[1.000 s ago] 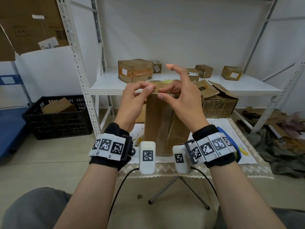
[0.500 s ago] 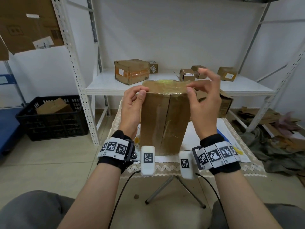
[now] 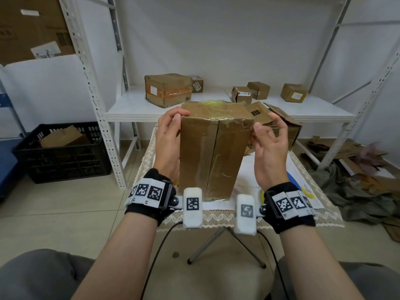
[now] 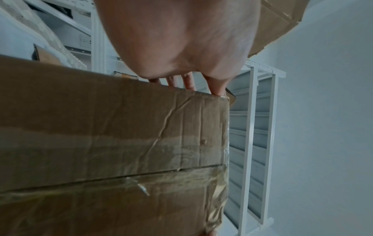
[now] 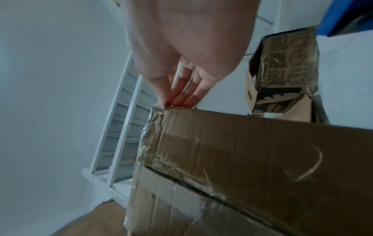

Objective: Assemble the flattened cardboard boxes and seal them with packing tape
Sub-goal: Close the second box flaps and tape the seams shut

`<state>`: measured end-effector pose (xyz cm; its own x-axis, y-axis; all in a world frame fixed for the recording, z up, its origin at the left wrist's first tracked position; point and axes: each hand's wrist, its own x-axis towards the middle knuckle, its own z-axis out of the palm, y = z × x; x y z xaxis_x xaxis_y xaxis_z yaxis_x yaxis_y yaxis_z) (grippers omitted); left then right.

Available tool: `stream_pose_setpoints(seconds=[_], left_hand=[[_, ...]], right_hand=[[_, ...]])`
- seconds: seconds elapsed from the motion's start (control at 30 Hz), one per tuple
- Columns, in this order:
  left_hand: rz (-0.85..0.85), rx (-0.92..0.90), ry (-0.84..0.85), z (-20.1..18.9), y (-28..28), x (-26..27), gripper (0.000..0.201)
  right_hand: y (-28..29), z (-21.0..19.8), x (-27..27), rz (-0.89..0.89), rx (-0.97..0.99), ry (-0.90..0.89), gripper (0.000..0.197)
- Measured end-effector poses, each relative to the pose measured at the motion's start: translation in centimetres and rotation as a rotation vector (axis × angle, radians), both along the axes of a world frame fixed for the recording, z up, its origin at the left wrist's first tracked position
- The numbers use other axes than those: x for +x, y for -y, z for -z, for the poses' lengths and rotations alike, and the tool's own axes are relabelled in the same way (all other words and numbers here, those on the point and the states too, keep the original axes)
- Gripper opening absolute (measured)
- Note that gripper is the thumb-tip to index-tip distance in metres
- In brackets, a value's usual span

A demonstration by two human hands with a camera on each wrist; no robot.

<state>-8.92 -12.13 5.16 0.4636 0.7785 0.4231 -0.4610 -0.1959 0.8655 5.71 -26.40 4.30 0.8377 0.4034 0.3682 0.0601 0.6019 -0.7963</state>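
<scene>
Hands frame a tall cardboard box standing upright on a small cloth-covered table near the person, its near face split by a vertical seam covered with clear packing tape that wraps over the top. Left hand sits against the box's left side, thumb hooked over the top left corner and fingers out of sight behind the edge; the left wrist view shows fingertips touching that taped corner, so the hand grips the box there. Right hand is at the top right corner, fingers loosely spread and slightly bent; in the right wrist view its fingertips press on the crumpled tape at the corner, touching rather than clasping it, with nothing held in the palm. Far behind the table stands a white metal shelf carrying a large taped parcel on the left and several small boxes to the right. An opened carton sits just right of the tall box, partly hidden by the right hand. On the floor at far left is a black plastic crate holding flattened cardboard, and loose cardboard scraps lie on the floor at far right
</scene>
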Motion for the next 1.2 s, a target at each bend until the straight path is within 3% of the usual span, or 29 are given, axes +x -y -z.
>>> stream_pose_setpoints(seconds=[0.1, 0.43, 0.5, 0.57, 0.67, 0.77, 0.9, 1.03, 1.2], left_hand=[[-0.015, 0.009, -0.006, 0.2, 0.1, 0.2, 0.026], [0.013, -0.040, -0.017, 0.0, -0.5, -0.2, 0.027], [-0.002, -0.020, -0.030, -0.1, -0.2, 0.0, 0.028], [-0.004, 0.004, -0.032, 0.0, 0.2, 0.3, 0.027], [-0.011, 0.022, -0.051, 0.0, 0.6, 0.4, 0.028], [-0.026, 0.028, -0.070, 0.0, 1.0, 0.4, 0.036], [-0.023, 0.032, -0.092, -0.4, 1.1, 0.2, 0.031], [-0.063, 0.022, -0.052, -0.7, 0.7, 0.0, 0.015], [-0.048, 0.065, -0.040, -1.0, 0.9, 0.3, 0.017]], right_hand=[[-0.3, 0.4, 0.5, -0.086, -0.015, -0.069, 0.042], [-0.4, 0.6, 0.9, -0.213, 0.043, -0.136, 0.045], [-0.4, 1.0, 0.9, -0.190, -0.049, -0.165, 0.035], [-0.5, 1.8, 0.7, -0.171, -0.286, -0.180, 0.027], [-0.8, 4.2, 0.5, -0.256, -0.599, -0.283, 0.041], [-1.1, 6.8, 0.4, -0.302, -0.711, -0.416, 0.039], [-1.1, 7.8, 1.1, -0.341, -0.761, -0.456, 0.041], [-0.8, 7.2, 2.2, -0.348, -0.723, -0.558, 0.077], [-0.8, 7.0, 2.7, -0.442, -0.669, -0.623, 0.090]])
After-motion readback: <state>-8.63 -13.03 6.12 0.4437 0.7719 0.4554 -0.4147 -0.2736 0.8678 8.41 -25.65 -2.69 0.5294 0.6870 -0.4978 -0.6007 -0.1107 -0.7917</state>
